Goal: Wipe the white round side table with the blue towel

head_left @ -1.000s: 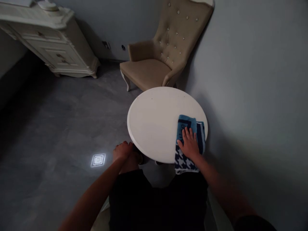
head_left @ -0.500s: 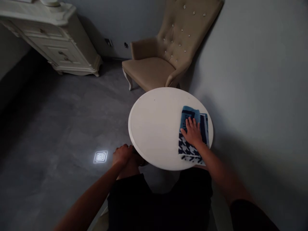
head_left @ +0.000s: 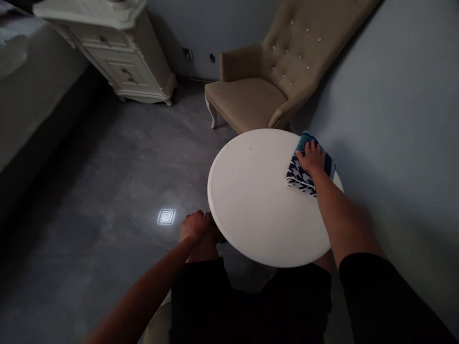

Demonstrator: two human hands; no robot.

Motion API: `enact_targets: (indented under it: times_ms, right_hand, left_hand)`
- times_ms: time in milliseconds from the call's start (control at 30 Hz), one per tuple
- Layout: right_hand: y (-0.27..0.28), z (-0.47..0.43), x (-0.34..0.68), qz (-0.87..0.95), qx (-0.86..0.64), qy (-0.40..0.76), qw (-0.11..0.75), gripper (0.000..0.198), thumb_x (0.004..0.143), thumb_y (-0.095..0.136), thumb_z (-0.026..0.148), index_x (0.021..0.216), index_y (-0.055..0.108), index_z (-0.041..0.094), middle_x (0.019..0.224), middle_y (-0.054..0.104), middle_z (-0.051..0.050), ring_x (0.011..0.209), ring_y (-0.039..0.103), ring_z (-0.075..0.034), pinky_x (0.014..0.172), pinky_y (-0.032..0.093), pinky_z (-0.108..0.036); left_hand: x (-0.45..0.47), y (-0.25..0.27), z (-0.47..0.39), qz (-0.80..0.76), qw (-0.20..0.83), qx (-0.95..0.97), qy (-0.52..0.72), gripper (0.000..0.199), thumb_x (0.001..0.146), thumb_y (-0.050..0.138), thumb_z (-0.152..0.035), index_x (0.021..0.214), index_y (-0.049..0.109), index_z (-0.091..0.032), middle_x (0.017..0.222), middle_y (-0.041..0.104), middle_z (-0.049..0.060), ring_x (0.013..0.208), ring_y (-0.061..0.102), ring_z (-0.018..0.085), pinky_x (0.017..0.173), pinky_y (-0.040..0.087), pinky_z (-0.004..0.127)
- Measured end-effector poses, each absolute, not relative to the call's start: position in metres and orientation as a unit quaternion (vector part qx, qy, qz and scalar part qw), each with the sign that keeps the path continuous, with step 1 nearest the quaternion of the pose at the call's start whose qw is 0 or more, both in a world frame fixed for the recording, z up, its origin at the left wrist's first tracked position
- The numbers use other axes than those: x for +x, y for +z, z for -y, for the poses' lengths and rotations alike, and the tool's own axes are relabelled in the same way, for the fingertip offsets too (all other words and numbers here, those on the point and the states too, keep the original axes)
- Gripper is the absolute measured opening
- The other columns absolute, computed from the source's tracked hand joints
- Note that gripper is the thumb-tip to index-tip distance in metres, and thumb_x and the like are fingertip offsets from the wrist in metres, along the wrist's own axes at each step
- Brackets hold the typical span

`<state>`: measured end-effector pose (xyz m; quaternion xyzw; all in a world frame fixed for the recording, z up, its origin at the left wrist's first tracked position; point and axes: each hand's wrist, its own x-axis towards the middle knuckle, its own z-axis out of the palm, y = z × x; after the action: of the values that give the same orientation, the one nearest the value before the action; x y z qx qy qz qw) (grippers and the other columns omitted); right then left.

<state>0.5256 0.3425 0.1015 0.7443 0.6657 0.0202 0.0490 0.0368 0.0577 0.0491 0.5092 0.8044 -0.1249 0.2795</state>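
A tan armchair [head_left: 247, 98] is standing just beyond the round white counter [head_left: 265, 210], and a pale cabinet [head_left: 129, 67] is rising farther off, beyond the counter's far left. The counter itself is showing most of its top, with the cloth covering only a portion at the far right; the work is apparently going on, the cloth not yet being put aside, though nothing is revealing how much of the surface is done or how much is remaining. The person's right arm [head_left: 342, 220] is stretching, well extended, over the counter's right side, while the left arm [head_left: 150, 286] is angling up toward its near-left rim. The folded cloth [head_left: 298, 173], blue, navy and white, is lying along the counter's far-right edge. On top of it the right hand [head_left: 311, 156] is resting palm down, fingers spreading toward the far rim. The left hand [head_left: 196, 223] is settling on the left knee, just outside the counter's near-left rim, its fingers seemingly bending over the leg; whether they are pressing together, one cannot tell.
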Motion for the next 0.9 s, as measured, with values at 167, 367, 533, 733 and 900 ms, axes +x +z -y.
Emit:
enact_targets:
  times_ms: [167, 367, 533, 733, 900]
  right_hand:
    - [0.105, -0.311, 0.513, -0.667, 0.745, -0.003, 0.03, 0.087, 0.116, 0.022, 0.063, 0.182, 0.029, 0.006, 0.19, 0.023, -0.024, 0.175, 0.02, -0.045, 0.139, 0.021, -0.073]
    - [0.104, -0.201, 0.49, -0.693, 0.72, -0.018, 0.028, 0.085, 0.117, 0.028, 0.061, 0.182, 0.03, 0.007, 0.191, 0.021, -0.021, 0.177, 0.016, -0.045, 0.142, 0.017, -0.07]
    - [0.098, -0.068, 0.461, -0.734, 0.678, -0.014, 0.027, 0.085, 0.116, 0.036, 0.057, 0.185, 0.023, 0.008, 0.19, 0.021, -0.021, 0.177, 0.015, -0.046, 0.141, 0.019, -0.072]
    - [0.082, 0.053, 0.425, -0.764, 0.645, -0.002, -0.034, 0.102, 0.112, 0.041, 0.066, 0.176, -0.034, 0.036, 0.19, 0.017, -0.002, 0.176, 0.019, -0.042, 0.14, 0.028, -0.075]
    - [0.086, 0.038, 0.426, -0.767, 0.641, -0.009, -0.037, 0.1, 0.113, 0.038, 0.066, 0.177, -0.033, 0.037, 0.19, 0.015, -0.002, 0.176, 0.019, -0.043, 0.138, 0.027, -0.078]
  left_hand:
    - [0.038, 0.047, -0.054, -0.806, 0.272, 0.513, -0.114, 0.064, 0.111, 0.037, -0.056, 0.126, 0.083, -0.013, 0.126, 0.083, 0.026, 0.125, 0.079, 0.041, 0.101, 0.06, 0.048]
    - [0.041, 0.044, -0.051, -0.798, 0.274, 0.527, -0.1, 0.064, 0.111, 0.037, -0.053, 0.128, 0.083, -0.012, 0.13, 0.082, 0.028, 0.125, 0.078, 0.042, 0.101, 0.06, 0.049]
    - [0.041, 0.041, -0.044, -0.793, 0.272, 0.539, -0.081, 0.061, 0.11, 0.039, -0.052, 0.128, 0.082, -0.013, 0.132, 0.082, 0.027, 0.126, 0.078, 0.043, 0.103, 0.06, 0.05]
    - [0.034, 0.03, -0.037, -0.794, 0.257, 0.546, -0.069, 0.058, 0.11, 0.04, -0.05, 0.125, 0.082, -0.014, 0.13, 0.082, 0.026, 0.125, 0.077, 0.044, 0.103, 0.06, 0.052]
    - [0.031, 0.028, -0.038, -0.79, 0.262, 0.548, -0.083, 0.058, 0.11, 0.038, -0.05, 0.126, 0.082, -0.015, 0.132, 0.082, 0.026, 0.128, 0.077, 0.043, 0.104, 0.06, 0.051]
